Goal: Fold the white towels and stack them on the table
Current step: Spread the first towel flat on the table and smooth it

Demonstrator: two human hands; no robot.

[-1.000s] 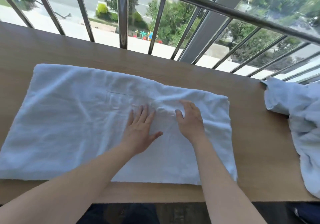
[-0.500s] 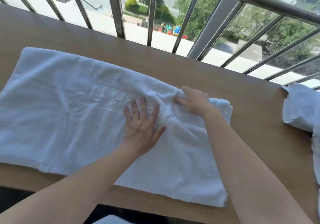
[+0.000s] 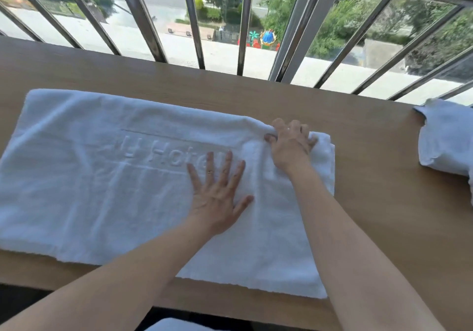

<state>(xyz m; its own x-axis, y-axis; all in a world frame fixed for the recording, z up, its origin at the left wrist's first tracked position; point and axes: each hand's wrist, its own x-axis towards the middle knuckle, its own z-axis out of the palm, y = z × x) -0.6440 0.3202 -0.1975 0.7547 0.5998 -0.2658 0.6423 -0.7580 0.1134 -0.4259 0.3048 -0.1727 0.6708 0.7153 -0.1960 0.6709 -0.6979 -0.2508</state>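
The white towel [image 3: 89, 189] lies flat on the worktop [image 3: 384, 202], long axis left to right. The left hand [image 3: 217, 192] presses just right of its middle, fingers splayed wide. Just right and farther, the right hand [image 3: 289, 143] grips the bunched far edge, nearer the right end and so likelier to fold it leftward.
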